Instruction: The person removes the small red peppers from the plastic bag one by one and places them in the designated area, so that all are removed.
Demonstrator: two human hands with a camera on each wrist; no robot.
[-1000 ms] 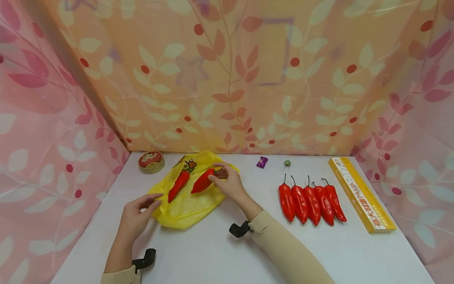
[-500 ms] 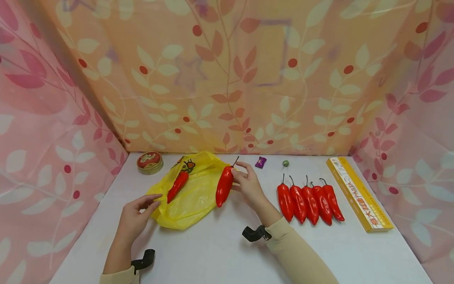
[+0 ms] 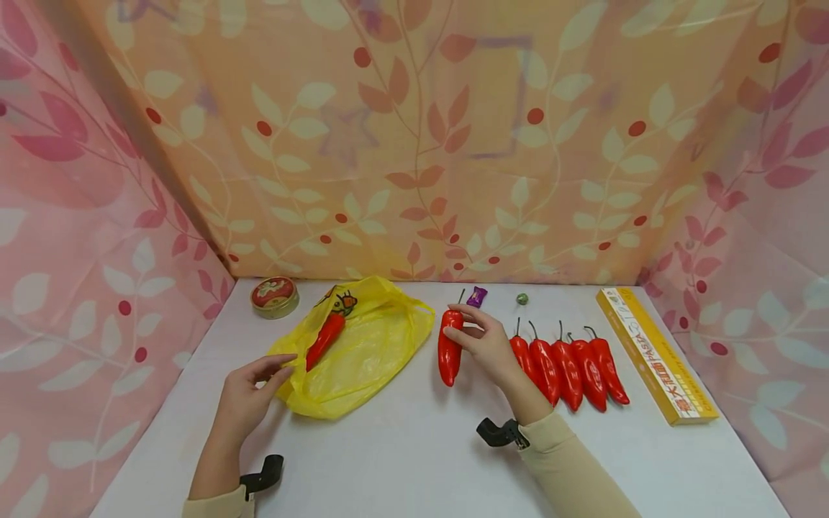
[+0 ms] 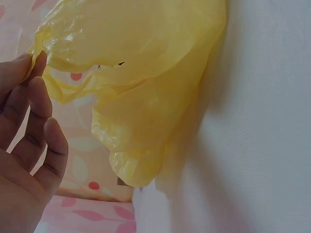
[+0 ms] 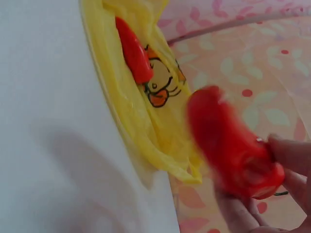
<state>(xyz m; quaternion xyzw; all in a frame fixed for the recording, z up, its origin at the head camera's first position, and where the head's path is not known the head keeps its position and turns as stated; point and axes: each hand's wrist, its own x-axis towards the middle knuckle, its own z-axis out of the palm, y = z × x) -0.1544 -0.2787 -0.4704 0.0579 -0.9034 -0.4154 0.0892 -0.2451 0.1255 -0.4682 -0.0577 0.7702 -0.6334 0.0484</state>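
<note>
My right hand pinches a red chili pepper near its stem end and holds it above the white table, between the yellow plastic bag and a row of several red peppers. In the right wrist view the held pepper looks blurred, with my fingertips on its top. One more red pepper lies on the bag. My left hand pinches the bag's near-left edge; the left wrist view shows my fingertips on the crumpled yellow plastic.
A round tin stands at the back left. A purple candy and a small green ball lie near the back wall. A long yellow pasta box lies at the right. Patterned cloth walls enclose the table.
My right hand has lifted one pepper off the bag and carried it rightwards towards the row of peppers. My left hand has kept its hold on the bag's edge.
</note>
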